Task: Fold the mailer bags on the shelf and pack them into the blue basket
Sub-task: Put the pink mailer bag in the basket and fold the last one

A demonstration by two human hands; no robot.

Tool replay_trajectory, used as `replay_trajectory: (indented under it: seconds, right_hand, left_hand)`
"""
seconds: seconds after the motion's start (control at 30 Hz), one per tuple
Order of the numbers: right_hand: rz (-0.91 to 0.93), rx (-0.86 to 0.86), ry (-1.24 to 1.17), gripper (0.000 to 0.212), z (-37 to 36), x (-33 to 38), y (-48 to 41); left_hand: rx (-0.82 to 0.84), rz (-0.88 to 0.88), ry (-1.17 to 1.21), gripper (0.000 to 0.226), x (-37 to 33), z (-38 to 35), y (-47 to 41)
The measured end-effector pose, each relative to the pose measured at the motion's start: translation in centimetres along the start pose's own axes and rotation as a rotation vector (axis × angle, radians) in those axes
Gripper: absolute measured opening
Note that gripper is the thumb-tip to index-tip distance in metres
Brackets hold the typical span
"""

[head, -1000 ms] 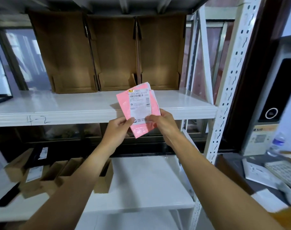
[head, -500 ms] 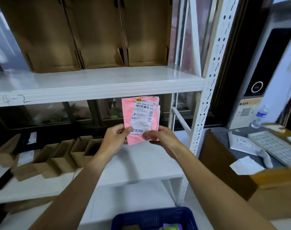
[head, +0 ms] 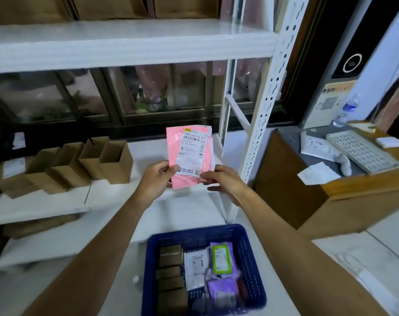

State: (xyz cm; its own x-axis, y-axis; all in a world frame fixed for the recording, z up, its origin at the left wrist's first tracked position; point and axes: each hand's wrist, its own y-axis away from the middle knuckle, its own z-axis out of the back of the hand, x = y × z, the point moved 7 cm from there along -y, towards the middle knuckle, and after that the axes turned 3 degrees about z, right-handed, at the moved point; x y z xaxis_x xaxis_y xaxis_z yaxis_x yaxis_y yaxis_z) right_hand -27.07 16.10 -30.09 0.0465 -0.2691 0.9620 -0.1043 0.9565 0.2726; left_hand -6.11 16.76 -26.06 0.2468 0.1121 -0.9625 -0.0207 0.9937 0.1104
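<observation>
We hold the pink mailer bag (head: 189, 156) upright, label (head: 192, 153) toward us, in the air in front of the white shelf (head: 57, 201), blue basket (head: 249, 258) lower down: left hand (head: 156, 179) pinches its lower-left edge, thumb on the label, right hand (head: 221, 181) pinches the lower-right edge, other fingers loosely curled.

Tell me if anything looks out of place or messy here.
Nothing spilled or damaged. The pink mailer bag has a white edge sticking out along its right side, and the bags in the blue basket lie jumbled.
</observation>
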Motion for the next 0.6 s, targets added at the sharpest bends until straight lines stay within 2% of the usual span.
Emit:
replay_trajectory:
  seconds: [0.3, 0.6]
  right_hand:
    - [-0.206, -0.054, 0.068, 0.025, 3.0, -12.0, 1.7]
    - [-0.41, -0.06, 0.121, 0.013, 4.2, -23.1, 4.0]
  left_hand:
    - [0.16, 0.194, -0.053, 0.016, 11.2, -6.6, 2.5]
    - [0.188, 0.349, -0.1, 0.012, 21.2, -10.0, 5.0]
